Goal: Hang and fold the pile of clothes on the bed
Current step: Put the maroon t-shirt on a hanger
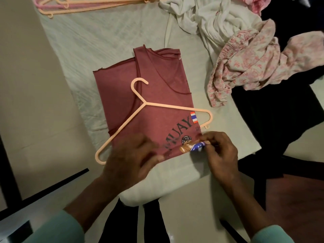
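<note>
A dusty-red tank top (122, 88) with a printed "MUAY" design lies folded on the pale bed sheet (98, 42). A peach plastic hanger (157, 106) lies flat on top of it, hook pointing away from me. My left hand (129, 158) lies on the top's near edge, blurred, fingers over the fabric. My right hand (219, 151) pinches the near right corner of the top, where the fabric is folded over at the print. The pile of clothes (245, 55) sits to the right: white, pink-floral and black garments.
Several peach and pink hangers (73, 6) lie at the bed's far left corner. A black garment (273, 120) spills over the bed's right side. The bed's left edge runs beside a beige floor (26, 85).
</note>
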Available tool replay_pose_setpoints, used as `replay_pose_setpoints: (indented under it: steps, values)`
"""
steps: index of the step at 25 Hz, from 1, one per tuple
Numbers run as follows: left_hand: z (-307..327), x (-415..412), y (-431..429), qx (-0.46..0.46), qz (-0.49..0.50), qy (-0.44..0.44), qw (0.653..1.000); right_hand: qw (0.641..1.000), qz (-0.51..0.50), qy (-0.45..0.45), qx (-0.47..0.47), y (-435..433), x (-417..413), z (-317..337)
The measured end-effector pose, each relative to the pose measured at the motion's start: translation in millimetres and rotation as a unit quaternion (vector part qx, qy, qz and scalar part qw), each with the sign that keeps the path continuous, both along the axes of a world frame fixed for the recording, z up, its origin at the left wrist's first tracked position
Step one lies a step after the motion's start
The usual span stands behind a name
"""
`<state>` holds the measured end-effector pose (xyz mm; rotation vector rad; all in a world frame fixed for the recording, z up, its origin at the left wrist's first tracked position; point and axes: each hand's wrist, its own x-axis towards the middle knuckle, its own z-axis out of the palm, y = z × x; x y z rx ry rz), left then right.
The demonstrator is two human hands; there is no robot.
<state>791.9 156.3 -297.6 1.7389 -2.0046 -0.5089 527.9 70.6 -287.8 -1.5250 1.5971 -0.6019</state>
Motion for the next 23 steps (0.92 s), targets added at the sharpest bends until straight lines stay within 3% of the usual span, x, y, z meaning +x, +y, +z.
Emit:
replay_pose_setpoints:
  steps: [3,5,9,12,18,23]
  values:
    - [-7,17,-20,0.021,0.205,-0.062,0.977,0.988,-0.105,-0.010,0.109,-5,20,9]
    - [-16,26,-35,0.071,0.252,-0.071,0.963,0.985,-0.099,0.025,0.138,-11,27,8]
    - [-19,36,-72,0.065,0.305,0.043,0.949,0.983,-0.091,0.034,0.155,-15,28,-3]
    - [-15,55,-105,0.053,0.369,0.075,0.925,0.983,-0.079,0.056,0.154,-17,26,-7]
    - [-3,75,-112,0.037,0.292,0.139,0.946,0.979,-0.114,0.049,0.163,-37,46,-6]
    - [90,77,-83,-0.055,0.244,0.156,0.956,0.975,-0.123,-0.034,0.181,-62,67,25]
